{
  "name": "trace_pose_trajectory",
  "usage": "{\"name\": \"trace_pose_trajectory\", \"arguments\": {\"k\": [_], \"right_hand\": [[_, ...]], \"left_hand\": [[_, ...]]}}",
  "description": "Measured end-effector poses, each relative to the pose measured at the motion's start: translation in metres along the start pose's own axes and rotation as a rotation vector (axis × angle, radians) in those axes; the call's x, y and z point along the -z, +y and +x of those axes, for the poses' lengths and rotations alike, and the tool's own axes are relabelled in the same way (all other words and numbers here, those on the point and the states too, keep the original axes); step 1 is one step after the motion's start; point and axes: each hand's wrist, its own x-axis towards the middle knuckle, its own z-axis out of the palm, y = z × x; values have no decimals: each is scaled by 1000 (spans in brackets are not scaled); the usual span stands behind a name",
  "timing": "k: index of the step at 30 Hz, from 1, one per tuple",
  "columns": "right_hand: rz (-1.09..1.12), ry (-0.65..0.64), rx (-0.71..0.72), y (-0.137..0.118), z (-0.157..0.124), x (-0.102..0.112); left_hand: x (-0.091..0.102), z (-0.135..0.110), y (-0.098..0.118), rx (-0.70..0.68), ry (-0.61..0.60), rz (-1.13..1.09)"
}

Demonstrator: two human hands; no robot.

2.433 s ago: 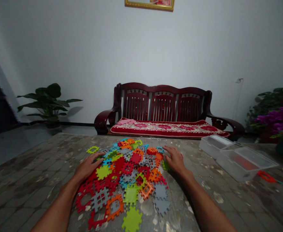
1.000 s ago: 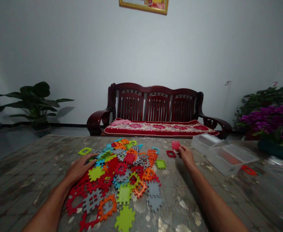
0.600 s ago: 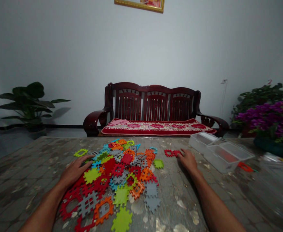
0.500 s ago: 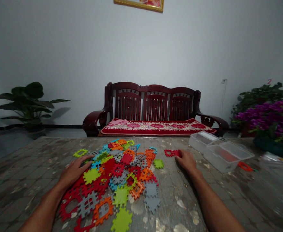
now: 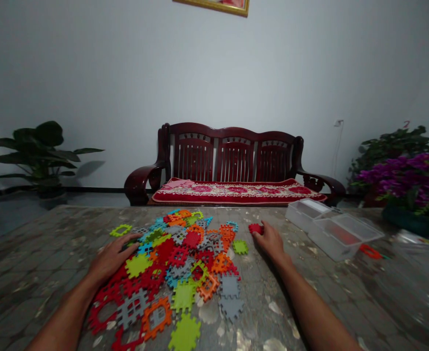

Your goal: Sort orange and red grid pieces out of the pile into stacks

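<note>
A heap of interlocking plastic building pieces in red, orange, lime green, blue and grey (image 5: 183, 295) lies on the table, many with notched edges and some with cut-out windows. My left hand (image 5: 113, 256) rests at the heap's left side, fingers stretched over its edge, holding nothing that I can see. To the right of the heap, my right hand (image 5: 269, 241) pinches a small red notched piece (image 5: 255, 228) just above or on the tabletop; fingers cover its right part. A lime green square piece (image 5: 240, 247) lies near that hand.
A clear plastic box with its lid open (image 5: 333, 239) stands at the right. Beside it are a red-orange item (image 5: 370, 251) and clear plastic packaging (image 5: 412, 282). Purple flowers (image 5: 412, 175) stand at the far right. Behind the table (image 5: 273, 297) is a wooden bench (image 5: 236, 151).
My right hand has moved left with the solid red piece, which now covers the spot where a red window-frame piece showed. My left hand has stayed nearly still.
</note>
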Motion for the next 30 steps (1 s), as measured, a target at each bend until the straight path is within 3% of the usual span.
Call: {"name": "trace_pose_trajectory", "arguments": {"k": [11, 24, 27, 30], "right_hand": [[-211, -32, 62, -15, -4, 1], [-340, -26, -52, 47, 6, 24], [-336, 22, -75, 42, 2, 23], [-204, 144, 25, 21, -7, 22]], "left_hand": [[1, 0, 1, -6, 0, 0], [5, -6, 14, 10, -24, 21], [6, -7, 16, 4, -40, 16], [6, -7, 16, 14, -31, 24]]}}
